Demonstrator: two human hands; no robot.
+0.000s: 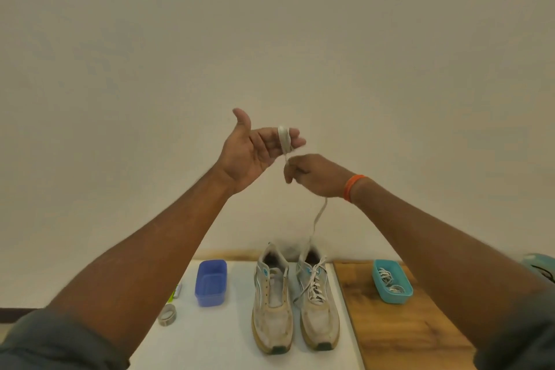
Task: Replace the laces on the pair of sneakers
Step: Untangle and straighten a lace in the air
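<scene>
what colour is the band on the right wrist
Orange: the thin orange wristband sits just behind the right hand, clearest in the head view.

2 worn white sneakers stand side by side, toes toward the viewer. The left sneaker (272, 303) has no lace. The right sneaker (317, 300) is partly laced. A white lace (319, 216) rises from its collar, its upper end coiled in a raised loop.
</scene>
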